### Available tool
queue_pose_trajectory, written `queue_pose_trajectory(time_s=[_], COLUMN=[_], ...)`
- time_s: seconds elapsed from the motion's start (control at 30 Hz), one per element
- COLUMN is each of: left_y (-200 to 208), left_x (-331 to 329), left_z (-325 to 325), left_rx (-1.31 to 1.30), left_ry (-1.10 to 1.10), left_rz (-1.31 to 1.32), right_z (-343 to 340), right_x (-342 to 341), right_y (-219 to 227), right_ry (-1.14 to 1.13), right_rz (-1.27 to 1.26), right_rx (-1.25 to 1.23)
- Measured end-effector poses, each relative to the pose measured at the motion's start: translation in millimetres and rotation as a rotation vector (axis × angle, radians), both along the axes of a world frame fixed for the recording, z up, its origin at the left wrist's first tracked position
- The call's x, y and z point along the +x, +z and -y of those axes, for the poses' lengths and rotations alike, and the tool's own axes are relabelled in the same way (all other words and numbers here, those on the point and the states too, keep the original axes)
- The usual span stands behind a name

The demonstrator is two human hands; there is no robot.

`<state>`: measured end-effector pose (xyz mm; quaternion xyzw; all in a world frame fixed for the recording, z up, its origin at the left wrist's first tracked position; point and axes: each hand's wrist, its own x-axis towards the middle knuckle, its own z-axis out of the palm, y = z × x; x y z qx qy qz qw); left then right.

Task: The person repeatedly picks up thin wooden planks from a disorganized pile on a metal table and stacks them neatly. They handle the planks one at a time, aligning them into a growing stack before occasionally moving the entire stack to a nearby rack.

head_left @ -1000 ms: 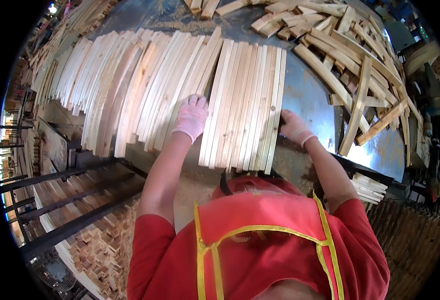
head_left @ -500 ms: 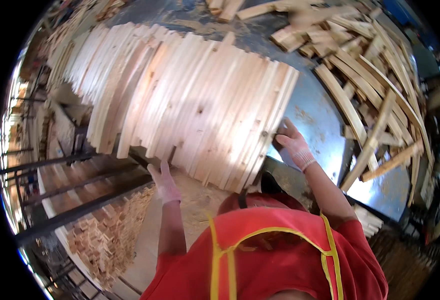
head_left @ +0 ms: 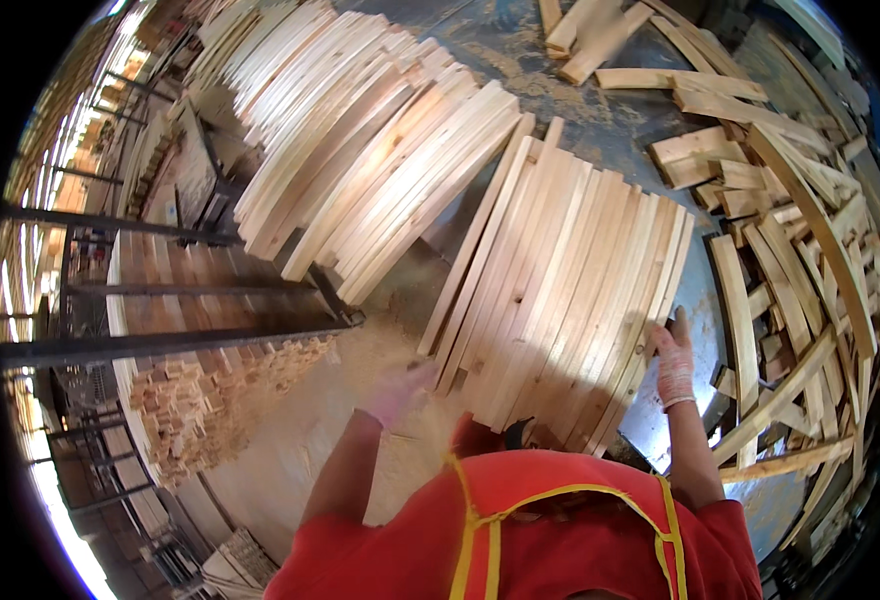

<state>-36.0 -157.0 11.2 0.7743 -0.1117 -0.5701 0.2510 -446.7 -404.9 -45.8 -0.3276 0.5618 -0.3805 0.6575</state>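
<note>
A batch of pale wooden strips [head_left: 550, 290], lying side by side, sits in front of me, its near ends close to my body. At its right edge, my right hand [head_left: 674, 358] in a light glove touches the outermost strip, fingers apart and pointing away from me. My left hand [head_left: 403, 393], also gloved, is smeared by motion beside the near ends of the leftmost strips; its fingers cannot be made out. Farther left lies a longer row of similar strips [head_left: 380, 170], with a gap between it and the batch.
Loose offcuts and curved boards [head_left: 790, 300] pile up on the right of the metal table [head_left: 585, 125], which is dusted with sawdust. Dark metal bars [head_left: 180, 343] jut in from the left, above a stack of wood blocks [head_left: 210, 410]. More offcuts [head_left: 600, 45] lie at the far side.
A gap has opened between the batch and the longer row, which formed one spread before. My left hand has moved from the row's near edge to the batch's near left corner. The view has shifted.
</note>
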Motion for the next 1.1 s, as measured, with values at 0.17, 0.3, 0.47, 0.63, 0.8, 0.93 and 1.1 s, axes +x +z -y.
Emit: queue_pose_trajectory(time_s=[0.17,0.3,0.47,0.63,0.8,0.93,1.1], left_y=[60,-51,-55,-60,-5,53,133], left_x=[37,42,24,51,69,81,88], left_z=[118,133,117,37,5,-46,-163], left_rx=[0.104,-0.317,-0.516,-0.539,-0.516,-0.668,-0.727], left_ry=[-0.547,-0.39,-0.248,-0.32,-0.405,-0.346,-0.326], left_rz=[0.486,0.124,-0.156,-0.012,-0.049,-0.066,0.215], right_z=[33,6,-35,-144,-193,-205,-250], right_x=[-6,24,25,47,20,50,82], right_y=[24,26,4,-9,-35,-28,22], right_ry=[0.59,0.472,0.203,0.069,0.166,0.342,0.428], right_rz=[-0.74,-0.827,-0.488,-0.247,-0.256,-0.416,-0.562], right_rx=[-0.068,-0.058,-0.037,0.091,0.266,-0.176,-0.746])
